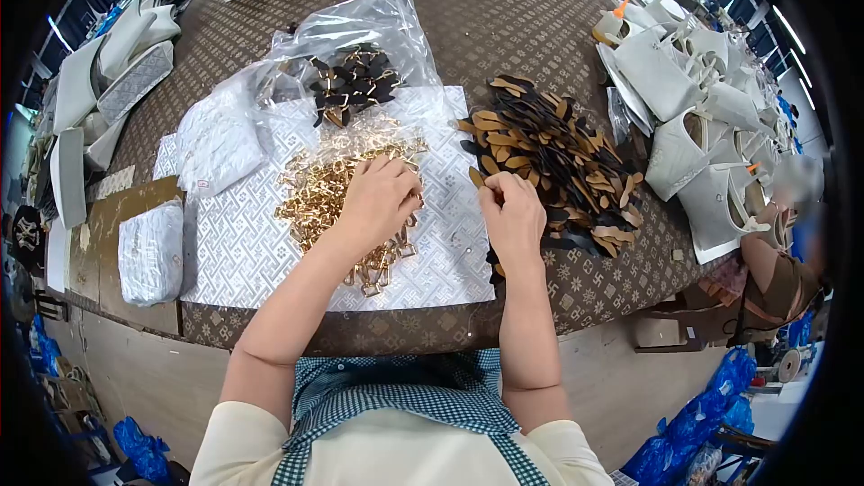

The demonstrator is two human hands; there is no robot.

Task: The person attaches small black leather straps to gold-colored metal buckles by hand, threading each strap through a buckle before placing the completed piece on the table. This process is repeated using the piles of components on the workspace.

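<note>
Over a heap of shiny gold metal buckles (315,182), my left hand (385,196) has its fingers curled downward. Its fingertips meet the heap, and what they hold, if anything, is hidden. My right hand (515,216) is closed in a pinch at the left edge of a large pile of black and tan leather tabs (567,162); one tan leather tab (476,178) shows at its fingertips. Behind the buckles, black tabs fitted with gold hardware (353,81) lie in a bunch by a clear plastic bag (387,22).
A white patterned sheet (243,261) covers part of the brown tablecloth (504,18). Wrapped white packs (151,252) lie at left on cardboard (94,256). White bags (711,175) crowd the right edge, others (81,81) the left. Another person (783,279) sits at far right.
</note>
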